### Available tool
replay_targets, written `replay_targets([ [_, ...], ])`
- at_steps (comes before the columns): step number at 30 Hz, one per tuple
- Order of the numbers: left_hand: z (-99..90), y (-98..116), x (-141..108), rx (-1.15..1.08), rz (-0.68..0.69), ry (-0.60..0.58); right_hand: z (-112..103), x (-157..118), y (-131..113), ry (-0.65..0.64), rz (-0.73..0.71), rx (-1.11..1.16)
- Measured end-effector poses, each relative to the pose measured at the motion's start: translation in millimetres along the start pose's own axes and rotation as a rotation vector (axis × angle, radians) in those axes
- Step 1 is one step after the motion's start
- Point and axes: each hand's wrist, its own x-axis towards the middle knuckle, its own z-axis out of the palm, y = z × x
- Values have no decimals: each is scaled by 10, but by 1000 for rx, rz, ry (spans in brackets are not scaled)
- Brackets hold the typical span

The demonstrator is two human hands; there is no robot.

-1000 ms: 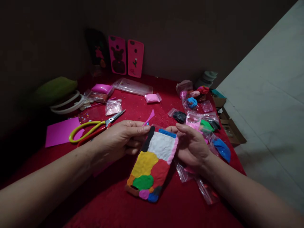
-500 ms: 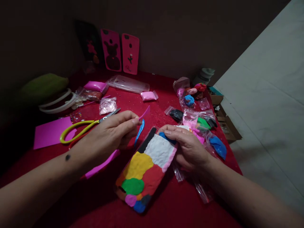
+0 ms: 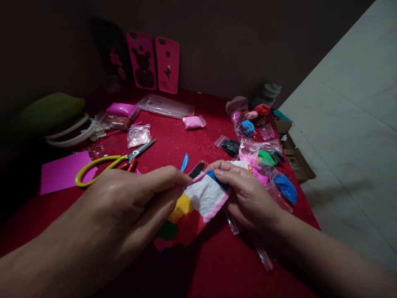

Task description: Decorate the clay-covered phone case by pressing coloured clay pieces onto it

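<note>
L hand (image 3: 144, 196): grip clamped on pink tool (image 3: 199, 178); tip points up-R, at blue patch nr. top edge of multicolour case (image 3: 203, 198). Tip contact w/ patch: cannot tell.

R hand (image 3: 243, 190): grip clamped on upper R corner of case, thumb over blue patch.

Case pos.: btwn both hands, centre, over red-covered desk (image 3: 223, 265), tilted; lower L portion partly hidden by L hand & in shadow. Visible surface: white, yellow, red & green patches, black strip at upper L, pink strip on R edge.

Blue tool (image 3: 185, 162): just beyond L fingers, lower part hidden. Scissors (image 3: 134, 154): L of blue tool, yellow handle overlapping pink sheet (image 3: 63, 171). Rear of desk: clear case (image 3: 166, 106), lying flat. R side: plastic bags, incl. blue-filled bag (image 3: 285, 189).
</note>
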Motion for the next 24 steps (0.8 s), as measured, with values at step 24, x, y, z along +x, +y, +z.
replay_targets([
  [24, 393, 160, -178, 1137, 837, 519, 48, -153, 86, -141, -331, 100],
])
